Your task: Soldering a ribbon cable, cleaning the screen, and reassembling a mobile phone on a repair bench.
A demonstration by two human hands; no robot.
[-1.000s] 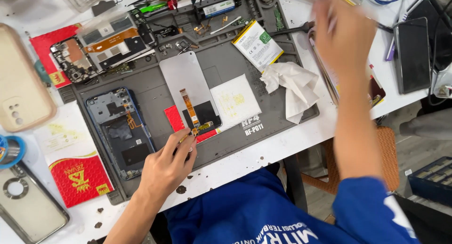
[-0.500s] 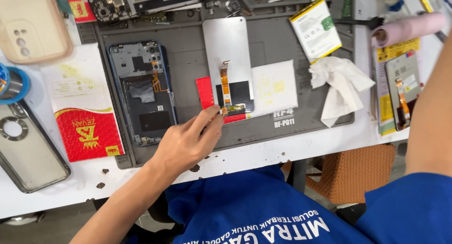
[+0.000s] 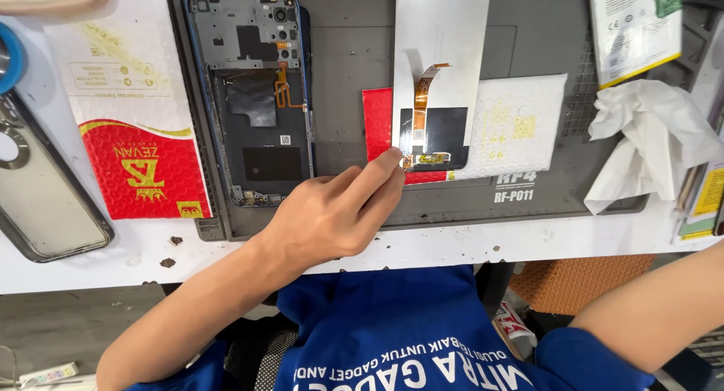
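- Left hand (image 3: pixel 332 217): fingers (image 3: pixel 385 167) loosely extended, grasping nothing, tips touching the lower corner of the display panel (image 3: pixel 441 52), apparently pressing it.
- Panel lies face down on the grey mat (image 3: pixel 347 74), beside the opened phone frame (image 3: pixel 253 97).
- Right hand out of view; only its forearm shows.

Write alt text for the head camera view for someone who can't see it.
A person's left hand touches the lower edge of a detached phone screen panel lying face down on a grey work mat. An opened phone frame lies to its left, crumpled tissue to the right.
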